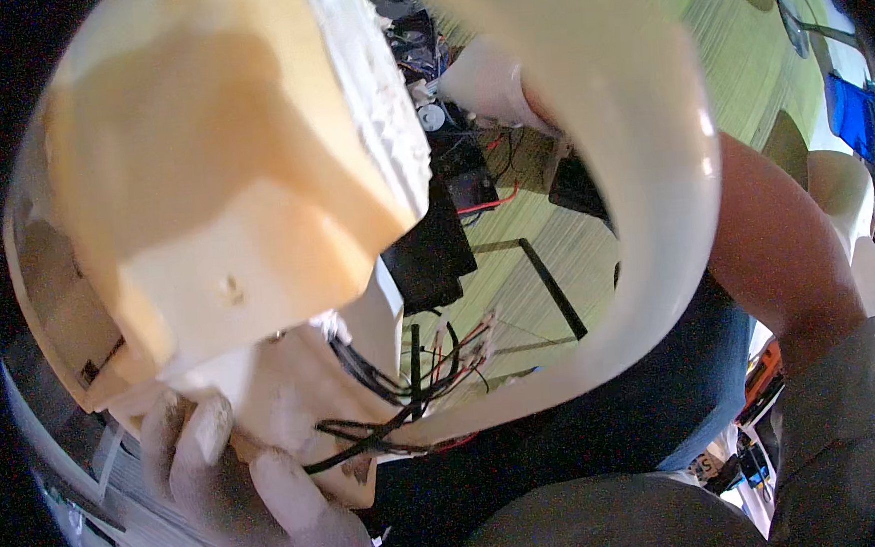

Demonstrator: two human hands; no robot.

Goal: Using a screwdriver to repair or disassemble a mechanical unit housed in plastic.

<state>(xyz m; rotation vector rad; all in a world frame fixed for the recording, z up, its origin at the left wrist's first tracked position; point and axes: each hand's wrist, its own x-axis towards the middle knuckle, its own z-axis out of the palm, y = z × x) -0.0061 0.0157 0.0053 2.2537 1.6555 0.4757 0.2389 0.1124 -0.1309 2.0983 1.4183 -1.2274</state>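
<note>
A large yellowed cream plastic housing [221, 176] with a ragged white foam-like edge [377, 97] fills the left side, close to me. Below it, my left hand [240, 486], in a light glove, has its fingers curled against the housing's lower part. Black wires [367, 438] come out there in a loose bundle. A thick translucent hose [654, 210] arcs from the top down to the wires. Beyond the hose reaches my right arm; my gloved right hand [486, 80] is near dark parts, its fingers hidden.
Black boxes [431, 249] with red and black leads lie on the greenish striped floor [557, 256]. A thin black frame [554, 286] is beside them. At far right are a blue object [854, 118], a round metal stand base [793, 26] and cluttered shelving.
</note>
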